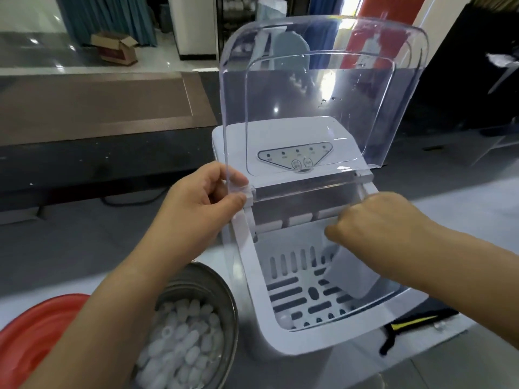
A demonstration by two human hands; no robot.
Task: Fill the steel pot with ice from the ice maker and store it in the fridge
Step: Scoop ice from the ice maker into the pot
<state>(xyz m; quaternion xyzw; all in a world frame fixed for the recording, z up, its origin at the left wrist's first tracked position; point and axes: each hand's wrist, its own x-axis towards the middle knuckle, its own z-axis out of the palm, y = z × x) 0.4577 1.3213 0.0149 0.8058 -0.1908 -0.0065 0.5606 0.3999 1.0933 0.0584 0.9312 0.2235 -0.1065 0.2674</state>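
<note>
here left hand (207,197) pinches lid (323,94) (right hand (376,220), scoop (351,273))

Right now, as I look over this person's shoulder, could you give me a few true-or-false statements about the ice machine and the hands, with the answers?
1. The clear lid of the ice maker is raised. True.
2. The steel pot is empty. False: it holds many ice pieces.
3. The left hand pinches the lid's lower corner. True.
4. The right hand holds nothing. False: it holds a white scoop down inside the ice basket.
5. The ice basket is heaped with ice. False: its slotted floor is almost bare.
</note>
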